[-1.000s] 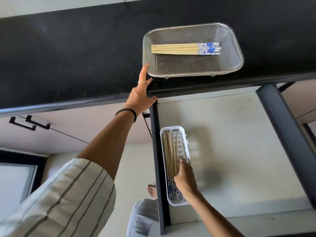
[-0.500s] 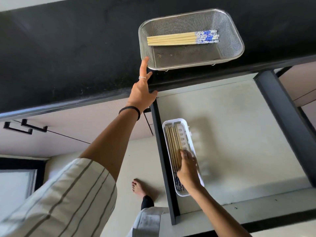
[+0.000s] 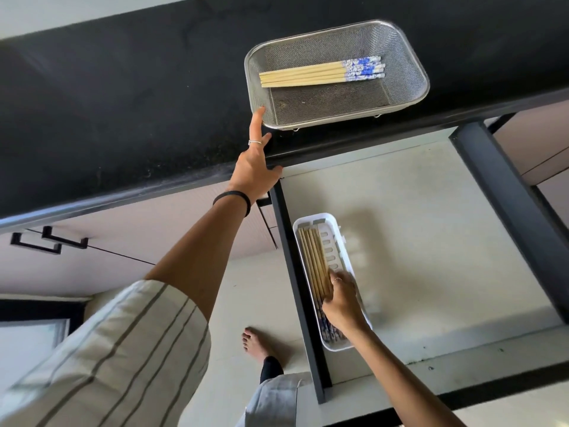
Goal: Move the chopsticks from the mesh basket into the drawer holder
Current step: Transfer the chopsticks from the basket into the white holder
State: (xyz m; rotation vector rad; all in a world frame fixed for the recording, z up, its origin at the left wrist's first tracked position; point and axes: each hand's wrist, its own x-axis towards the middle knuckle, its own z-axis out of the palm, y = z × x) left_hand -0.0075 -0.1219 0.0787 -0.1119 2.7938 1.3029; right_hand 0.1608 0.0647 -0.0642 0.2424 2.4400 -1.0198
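Observation:
A steel mesh basket point(image 3: 411, 69) sits on the black countertop and holds several bamboo chopsticks point(image 3: 308, 75) with blue-patterned ends pointing right. My left hand point(image 3: 254, 171) reaches up, fingers spread, and its index fingertip touches the basket's near-left corner. Below, a white slotted holder point(image 3: 334, 224) lies along the left side of the open drawer with several chopsticks point(image 3: 314, 260) lengthwise in it. My right hand point(image 3: 343, 300) is inside the holder, fingers curled over those chopsticks near their middle; their patterned ends are partly hidden under my palm.
The black countertop point(image 3: 123, 103) overhangs the drawer. The drawer point(image 3: 431, 241) has a pale floor and dark side rails point(image 3: 508, 195). Black cabinet handles point(image 3: 49, 241) are at the left. A bare foot point(image 3: 255, 343) stands on the floor below.
My right hand has slid a little along the chopsticks in the holder, away from their patterned ends. My left hand stays at the basket's corner. The view has shifted slightly.

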